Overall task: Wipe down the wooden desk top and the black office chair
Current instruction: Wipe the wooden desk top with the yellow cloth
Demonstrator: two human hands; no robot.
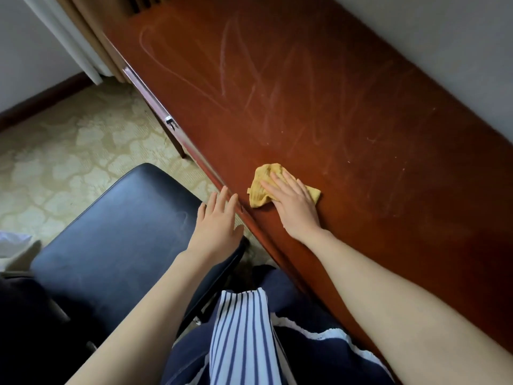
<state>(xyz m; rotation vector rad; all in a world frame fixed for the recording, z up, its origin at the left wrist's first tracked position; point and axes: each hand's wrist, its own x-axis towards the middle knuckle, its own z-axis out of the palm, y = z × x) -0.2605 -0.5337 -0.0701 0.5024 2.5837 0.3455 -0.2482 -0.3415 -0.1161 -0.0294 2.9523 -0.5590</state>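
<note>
The reddish-brown wooden desk top point(333, 112) runs diagonally from the top left to the lower right and shows pale streaks and smears. A crumpled yellow cloth point(261, 187) lies on it near the front edge. My right hand point(294, 201) presses flat on the cloth with straight fingers. My left hand point(219, 220) hovers open just off the desk's front edge, fingers straight, above the gap between desk and chair. The black padded seat of the office chair point(119, 234) stands to the left of the desk.
A patterned beige carpet point(69, 151) covers the floor at left. A white wall point(444, 37) runs behind the desk. A metal drawer rail point(155, 98) shows under the desk's edge. A white curtain point(63, 37) hangs at the top left.
</note>
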